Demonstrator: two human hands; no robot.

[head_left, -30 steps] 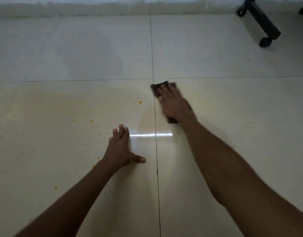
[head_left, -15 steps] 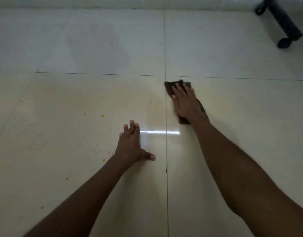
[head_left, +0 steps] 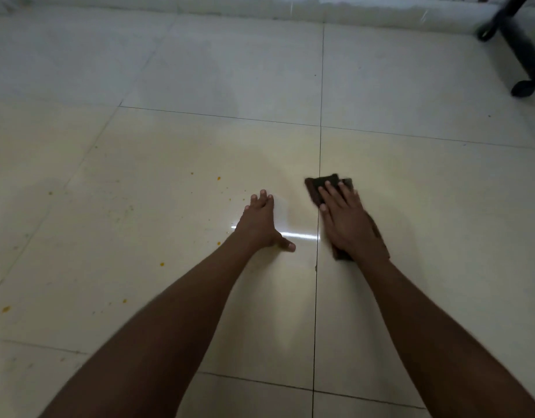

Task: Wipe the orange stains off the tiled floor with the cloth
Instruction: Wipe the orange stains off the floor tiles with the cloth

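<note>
My right hand (head_left: 349,220) presses flat on a dark brown cloth (head_left: 322,184) that lies on the cream tiled floor (head_left: 411,191), just right of a grout line. The cloth shows beyond my fingertips and under my wrist. My left hand (head_left: 260,221) rests flat on the tile to the left of that line, fingers straight, thumb spread out. Small orange stains (head_left: 218,178) dot the tile left of my left hand, with more orange spots (head_left: 161,264) nearer me and one orange blob (head_left: 5,309) at the far left.
A black chair base with castors (head_left: 522,61) stands at the top right. A pale wall skirting (head_left: 260,7) runs along the far edge of the floor. A bright strip of light reflects between my hands.
My right hand has drawn the cloth back toward me along the grout line. The left hand stays planted. The camera has tipped, so more floor shows ahead.
</note>
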